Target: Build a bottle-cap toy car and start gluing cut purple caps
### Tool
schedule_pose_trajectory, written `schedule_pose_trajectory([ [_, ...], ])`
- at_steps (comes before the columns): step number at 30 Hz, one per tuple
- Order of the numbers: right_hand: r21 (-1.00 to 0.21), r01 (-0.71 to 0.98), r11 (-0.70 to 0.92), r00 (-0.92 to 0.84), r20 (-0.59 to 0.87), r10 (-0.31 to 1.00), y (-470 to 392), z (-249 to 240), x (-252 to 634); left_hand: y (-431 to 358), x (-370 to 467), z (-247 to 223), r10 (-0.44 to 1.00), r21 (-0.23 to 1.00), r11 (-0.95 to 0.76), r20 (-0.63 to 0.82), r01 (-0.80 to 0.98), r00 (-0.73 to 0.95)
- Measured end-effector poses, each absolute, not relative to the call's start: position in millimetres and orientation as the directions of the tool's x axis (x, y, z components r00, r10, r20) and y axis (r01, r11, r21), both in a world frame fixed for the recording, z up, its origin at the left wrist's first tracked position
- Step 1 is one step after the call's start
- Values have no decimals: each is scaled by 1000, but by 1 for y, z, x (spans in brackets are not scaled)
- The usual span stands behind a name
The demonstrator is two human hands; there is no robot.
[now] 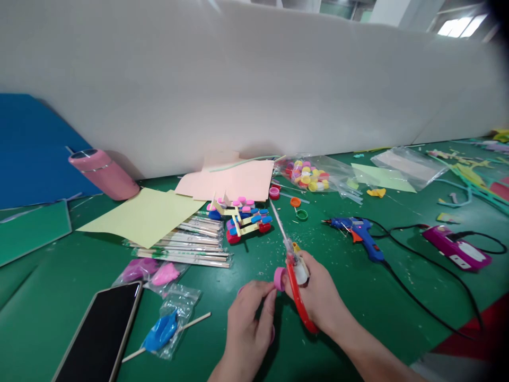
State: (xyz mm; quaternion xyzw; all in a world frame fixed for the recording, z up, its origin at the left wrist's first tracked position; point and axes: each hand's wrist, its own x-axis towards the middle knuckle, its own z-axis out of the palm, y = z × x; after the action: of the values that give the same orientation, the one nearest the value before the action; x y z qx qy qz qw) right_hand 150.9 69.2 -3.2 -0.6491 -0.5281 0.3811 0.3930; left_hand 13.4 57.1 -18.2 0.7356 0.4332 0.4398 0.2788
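My left hand (251,321) has its thumb and fingertips pinched together on a small pink ring-shaped piece (279,279), which looks like a bottle cap. More pink shows at the edges of that hand, partly hidden. Closed around red-handled scissors (301,302), my right hand (323,297) points the long blade up and away from me. A white round piece and a bit of yellow show beside the scissors' pivot; what they are I cannot tell. Just beyond lies a small model (246,217) of wooden sticks with coloured caps.
A blue glue gun (358,232) lies right, its cord near a purple power strip (457,248). Bagged caps (308,175), pink sheets (230,183) and a yellow sheet (147,215) lie behind. Left are a phone (99,334), bagged blue clay (161,331) and a pink bottle (104,172).
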Motion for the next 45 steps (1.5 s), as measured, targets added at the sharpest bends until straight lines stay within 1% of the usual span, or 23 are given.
schedule_pose_trajectory([
  [3, -877, 464, -122, 176, -43, 984, 68, 0, 150, 55, 14, -19, 868, 704, -496, 413, 509, 274],
  [6, -850, 518, -98, 155, -20, 988, 66, 2, 148, 54, 13, -20, 870, 621, -491, 386, 612, 306],
  [9, -840, 536, -85, 134, -14, 991, 65, 2, 147, 55, 11, -21, 871, 570, -489, 369, 661, 326],
  [12, -854, 510, -101, 131, -38, 991, 67, -1, 147, 57, 11, -21, 882, 586, -466, 365, 663, 298],
  [17, -906, 397, -145, 89, -120, 989, 70, -10, 149, 59, 12, -18, 947, 725, -305, 297, 617, 118],
  [20, -925, 340, -169, 62, -157, 986, 70, -12, 152, 62, 8, -17, 975, 811, -189, 220, 554, 11],
  [23, -934, 313, -173, 64, -161, 985, 70, -10, 153, 64, 3, -17, 986, 885, -88, 141, 458, -84],
  [25, -936, 310, -166, 67, -152, 986, 70, -8, 153, 66, 2, -17, 985, 919, -64, 121, 388, -125],
  [27, -935, 322, -145, 69, -130, 989, 69, -5, 153, 66, 3, -17, 988, 956, -63, 100, 288, -118],
  [29, -931, 349, -110, 66, -93, 993, 67, -2, 154, 66, 5, -15, 997, 992, -11, 21, 128, -70],
  [31, -924, 378, -65, 49, -50, 998, 65, 1, 155, 66, 7, -11, 995, 995, 92, -91, -24, 37],
  [32, -920, 389, -43, 35, -33, 999, 65, 3, 155, 66, 8, -9, 984, 986, 148, -139, -72, 111],
  [34, -914, 405, -6, -4, -8, 1000, 64, 7, 156, 66, 9, -4, 943, 966, 232, -196, -111, 268],
  [36, -905, 423, 43, -51, 24, 998, 64, 9, 157, 65, 9, -2, 903, 956, 271, -212, -114, 375],
  [39, -901, 422, 104, -88, 74, 993, 65, 11, 157, 64, 8, -2, 883, 943, 298, -214, -148, 419],
  [41, -928, 365, 74, -69, 52, 996, 66, 11, 157, 63, 7, -5, 883, 919, 316, -195, -234, 426],
  [45, -973, 222, -64, -7, -67, 998, 68, 8, 162, 62, 4, -7, 902, 866, 301, -122, -399, 415],
])
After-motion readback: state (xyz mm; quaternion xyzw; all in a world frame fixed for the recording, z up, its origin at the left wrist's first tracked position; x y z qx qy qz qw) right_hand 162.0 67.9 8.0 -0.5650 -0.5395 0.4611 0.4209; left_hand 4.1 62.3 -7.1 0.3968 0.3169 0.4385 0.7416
